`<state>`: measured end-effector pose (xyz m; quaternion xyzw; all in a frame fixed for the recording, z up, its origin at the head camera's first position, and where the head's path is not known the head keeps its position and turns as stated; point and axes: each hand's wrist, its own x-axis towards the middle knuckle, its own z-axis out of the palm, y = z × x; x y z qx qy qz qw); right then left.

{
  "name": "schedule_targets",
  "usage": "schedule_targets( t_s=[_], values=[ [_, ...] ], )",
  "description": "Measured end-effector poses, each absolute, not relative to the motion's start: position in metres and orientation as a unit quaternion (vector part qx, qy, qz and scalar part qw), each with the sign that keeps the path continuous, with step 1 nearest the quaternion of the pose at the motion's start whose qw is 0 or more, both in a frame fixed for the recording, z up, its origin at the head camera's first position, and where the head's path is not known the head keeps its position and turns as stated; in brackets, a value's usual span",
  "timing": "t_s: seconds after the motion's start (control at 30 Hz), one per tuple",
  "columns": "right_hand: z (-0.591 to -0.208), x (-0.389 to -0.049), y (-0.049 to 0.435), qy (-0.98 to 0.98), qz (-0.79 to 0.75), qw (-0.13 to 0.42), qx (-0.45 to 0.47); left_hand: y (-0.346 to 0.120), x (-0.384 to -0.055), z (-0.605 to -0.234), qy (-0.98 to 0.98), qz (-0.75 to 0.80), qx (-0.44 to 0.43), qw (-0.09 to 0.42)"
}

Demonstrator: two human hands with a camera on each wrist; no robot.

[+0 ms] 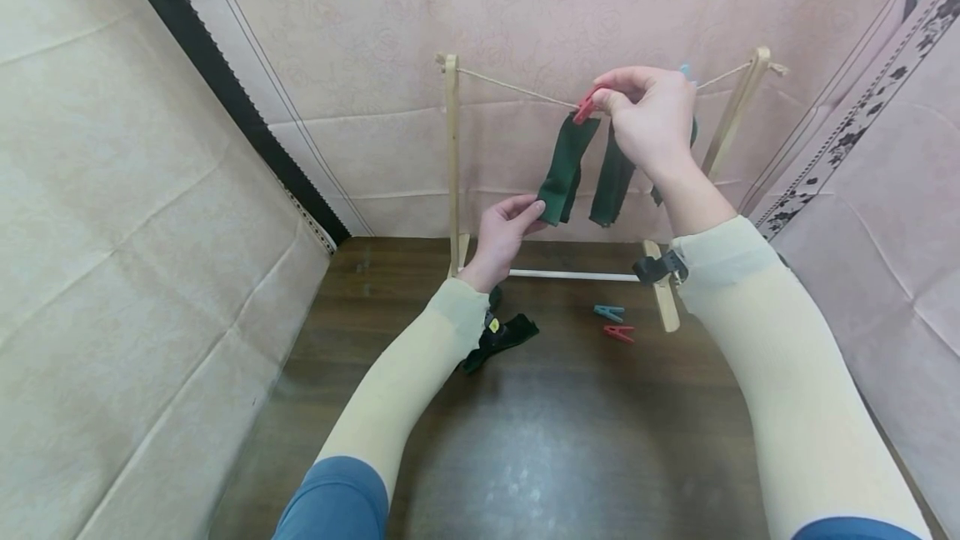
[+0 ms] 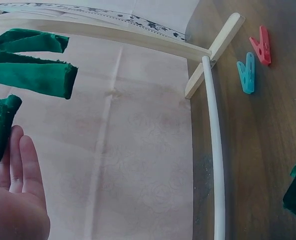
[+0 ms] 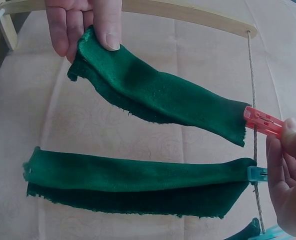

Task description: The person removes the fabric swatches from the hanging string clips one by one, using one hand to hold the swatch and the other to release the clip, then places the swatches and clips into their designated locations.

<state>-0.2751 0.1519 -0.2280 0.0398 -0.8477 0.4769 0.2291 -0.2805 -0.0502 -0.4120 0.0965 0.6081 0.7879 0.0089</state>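
A green cloth strip [image 1: 568, 163] hangs from the thin cord [image 3: 251, 75]. At its lower end, the thumb and fingers of my left hand [image 1: 498, 238] pinch the fabric. Up at the cord, my right hand [image 1: 651, 113] pinches the handles of a red clothespin [image 3: 261, 121], whose nose sits over the strip's top edge. Beside it hangs a second green strip [image 3: 138, 172], held by a blue clothespin [image 3: 256, 173]. Part of a third strip [image 3: 248, 230] shows with another blue clothespin [image 3: 273, 233]; in the head view my right hand and forearm partly cover it.
Two wooden posts, left [image 1: 453, 157] and right [image 1: 727, 119], carry the cord, with a white rod [image 1: 573, 275] low between them. Loose blue [image 1: 609, 312] and red [image 1: 619, 332] clothespins lie on the table [image 1: 540, 440]. Dark green cloth [image 1: 510, 338] lies by my left wrist.
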Motion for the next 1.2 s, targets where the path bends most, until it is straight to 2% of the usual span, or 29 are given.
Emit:
schedule_targets(
  t_s=[0.87,1.2],
  values=[
    [-0.2269,-0.2719,0.1501,-0.755,0.553,0.342,0.085,-0.0570,-0.2790,-0.4205,0.620,0.779,0.094,0.004],
    [-0.2257,-0.2667,0.1454,-0.762,0.548,0.337,0.066,-0.0563,-0.2797,-0.4211,0.618,0.781,0.085,0.005]
  ],
)
